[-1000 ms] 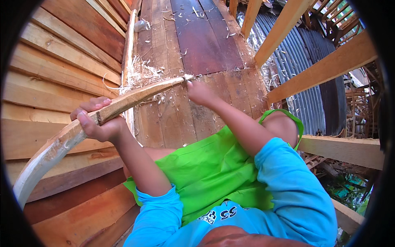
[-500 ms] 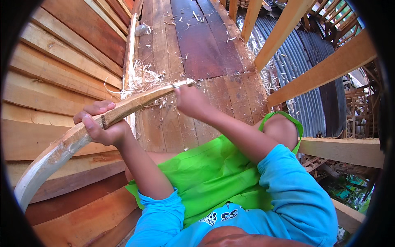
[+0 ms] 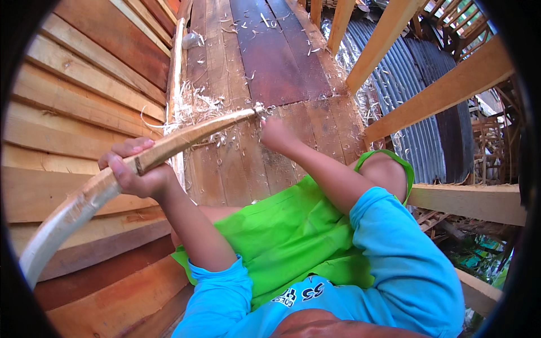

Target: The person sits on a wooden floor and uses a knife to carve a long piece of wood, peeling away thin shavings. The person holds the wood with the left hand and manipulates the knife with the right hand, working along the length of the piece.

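A long piece of wood (image 3: 186, 137), pale and partly shaved, runs from the lower left up to the middle of the view. It looks bent toward the rim, and a dark mark crosses it beside my left hand (image 3: 131, 169). That hand is wrapped round the wood from below, with the thumb on the near side. Just beyond the wood's far end, my right hand (image 3: 277, 135) is closed in a fist. What it grips is hidden. Curled shavings (image 3: 258, 108) cluster at that far tip.
Wood shavings (image 3: 194, 107) lie heaped on the plank floor (image 3: 225, 174) by the board wall (image 3: 73, 118) on my left. A small clear object (image 3: 191, 40) stands farther along that wall. Wooden rails (image 3: 439, 93) and corrugated metal sheets (image 3: 414, 107) are at the right.
My right hand has moved right along the wood and off past its far tip. The left hand keeps its grip in nearly the same place.
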Motion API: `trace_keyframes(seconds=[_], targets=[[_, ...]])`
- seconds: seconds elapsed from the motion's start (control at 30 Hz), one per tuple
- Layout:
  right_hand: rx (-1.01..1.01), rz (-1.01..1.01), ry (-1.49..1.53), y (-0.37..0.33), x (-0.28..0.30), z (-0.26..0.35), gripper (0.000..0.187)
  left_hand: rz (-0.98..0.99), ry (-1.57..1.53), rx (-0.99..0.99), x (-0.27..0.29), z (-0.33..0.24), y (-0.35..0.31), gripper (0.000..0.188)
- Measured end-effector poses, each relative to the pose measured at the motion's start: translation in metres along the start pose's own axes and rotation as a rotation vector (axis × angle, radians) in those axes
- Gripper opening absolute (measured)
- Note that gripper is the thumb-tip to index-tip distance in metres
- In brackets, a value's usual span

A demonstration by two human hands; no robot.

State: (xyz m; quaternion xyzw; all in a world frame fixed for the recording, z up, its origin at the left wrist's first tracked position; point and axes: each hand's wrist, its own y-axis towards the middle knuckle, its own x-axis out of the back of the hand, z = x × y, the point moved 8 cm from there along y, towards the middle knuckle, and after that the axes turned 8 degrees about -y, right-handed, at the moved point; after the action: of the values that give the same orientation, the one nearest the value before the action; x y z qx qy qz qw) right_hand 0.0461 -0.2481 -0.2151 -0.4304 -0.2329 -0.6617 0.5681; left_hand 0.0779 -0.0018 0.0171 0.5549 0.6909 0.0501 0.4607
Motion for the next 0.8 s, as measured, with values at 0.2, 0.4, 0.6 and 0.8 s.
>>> trace_keyframes(seconds=[0.2, 0.4, 0.6, 0.8], targets=[[-0.084, 0.138, 0.052, -0.016, 0.021, 0.045, 0.035, 0.004, 0.066, -0.024, 0.006, -0.005, -0.001, 0.034], [-0.105, 0.185, -0.121, 0.017, -0.01, -0.02, 0.03, 0.067, 0.0, -0.028, -0.019, -0.003, -0.009, 0.032], [-0.161, 0.257, -0.147, -0.003, 0.014, 0.004, 0.03, 0.157, -0.064, -0.017, -0.011, -0.004, -0.007, 0.032], [-0.299, 0.085, -0.057, 0.015, -0.015, -0.057, 0.03, 0.291, -0.099, -0.044, -0.042, -0.006, -0.017, 0.031]])
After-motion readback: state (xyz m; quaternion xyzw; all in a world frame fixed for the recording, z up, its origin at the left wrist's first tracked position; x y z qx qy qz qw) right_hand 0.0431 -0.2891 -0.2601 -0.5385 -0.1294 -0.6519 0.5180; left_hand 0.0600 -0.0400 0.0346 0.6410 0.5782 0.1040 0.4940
